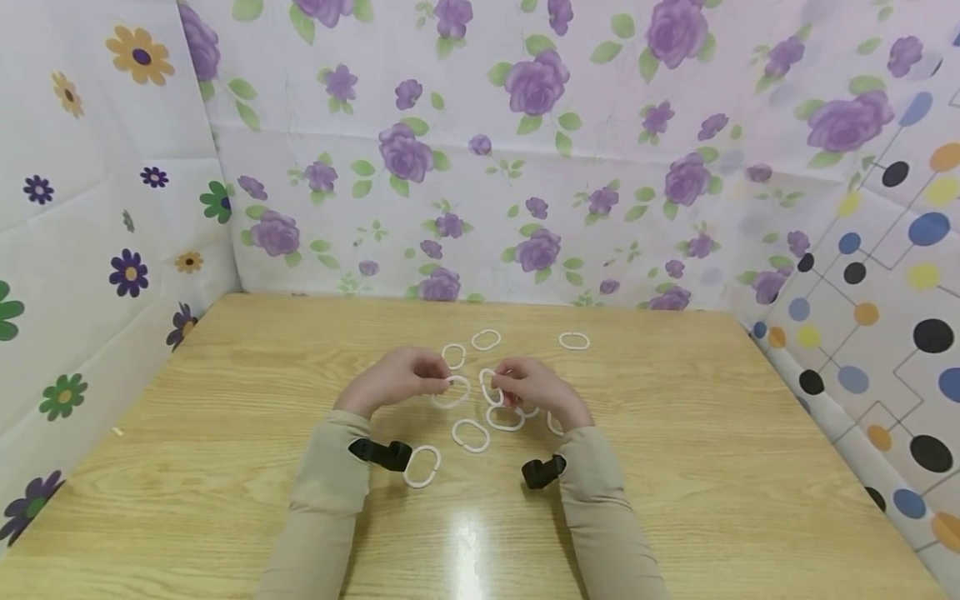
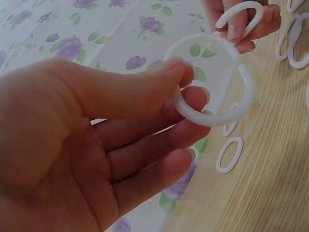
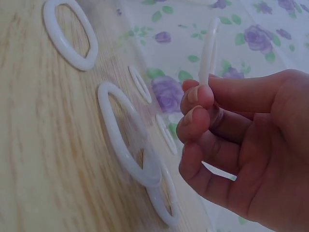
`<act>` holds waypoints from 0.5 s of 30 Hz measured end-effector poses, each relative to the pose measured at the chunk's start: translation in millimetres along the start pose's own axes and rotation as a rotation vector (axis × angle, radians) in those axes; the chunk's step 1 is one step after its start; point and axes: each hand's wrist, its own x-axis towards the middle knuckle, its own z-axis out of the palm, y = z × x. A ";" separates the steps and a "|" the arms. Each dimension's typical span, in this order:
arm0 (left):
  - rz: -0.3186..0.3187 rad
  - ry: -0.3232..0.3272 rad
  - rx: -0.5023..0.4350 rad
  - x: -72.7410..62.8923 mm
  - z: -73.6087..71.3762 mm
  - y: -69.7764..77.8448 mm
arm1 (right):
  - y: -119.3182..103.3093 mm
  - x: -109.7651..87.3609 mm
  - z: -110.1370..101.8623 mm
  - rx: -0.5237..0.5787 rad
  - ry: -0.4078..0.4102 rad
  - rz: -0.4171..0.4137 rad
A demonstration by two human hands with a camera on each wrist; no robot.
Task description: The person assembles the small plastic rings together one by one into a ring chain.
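Observation:
Between thumb and fingers, my left hand (image 1: pixel 392 382) pinches a white plastic chain link (image 2: pixel 247 92), an oval with a small gap in its loop. My right hand (image 1: pixel 543 392) holds a second white chain link (image 3: pixel 208 53) upright between thumb and fingertips. In the head view the two held links are close together but apart, above the table. Beneath and beside the right hand lie several more links, one of them a link (image 1: pixel 506 430) partly overlapping another. Below the left hand, a loose link (image 1: pixel 487 442) lies flat.
Near the left wrist strap lies one link (image 1: pixel 437 468). Farther back on the wooden table (image 1: pixel 675 400) are a link (image 1: pixel 444 357), another link (image 1: pixel 476 339) and, off to the right, a link (image 1: pixel 574 347). Patterned cloth walls (image 1: pixel 480 217) stand behind and at both sides.

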 end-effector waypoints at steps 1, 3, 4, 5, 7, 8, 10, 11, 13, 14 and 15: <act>-0.006 0.008 -0.018 -0.1 -0.4 0.0 | -3.8 -2.7 -0.1 0.003 -0.006 0.006; -0.007 0.016 -0.053 -0.1 -0.8 -0.3 | -1.9 -3.7 -0.4 0.016 -0.014 0.016; -0.007 0.017 -0.072 -0.1 -1.0 0.1 | -1.0 -4.5 -0.8 0.020 -0.022 0.016; -0.006 0.018 -0.090 0.1 -0.8 0.5 | -0.4 -5.2 -1.3 0.031 -0.028 0.024; -0.008 0.019 -0.112 1.0 -0.1 0.8 | -0.1 -6.0 -2.0 0.051 -0.034 0.036; -0.006 0.019 -0.118 0.9 0.1 1.7 | 4.0 -4.2 -2.3 0.060 -0.036 0.040; -0.004 0.019 -0.128 1.3 0.6 3.2 | 2.3 -5.0 -3.2 0.072 -0.041 0.047; 0.000 0.019 -0.129 1.9 1.1 3.0 | 1.4 -5.2 -3.5 0.079 -0.039 0.053; 0.013 0.020 -0.128 2.7 1.9 3.4 | -0.4 -5.4 -3.9 0.084 -0.039 0.053; 0.020 0.020 -0.126 3.0 2.2 3.8 | -0.8 -5.4 -4.1 0.081 -0.040 0.049; 0.029 0.022 -0.119 3.5 2.7 4.0 | -1.1 -5.2 -4.3 0.075 -0.041 0.045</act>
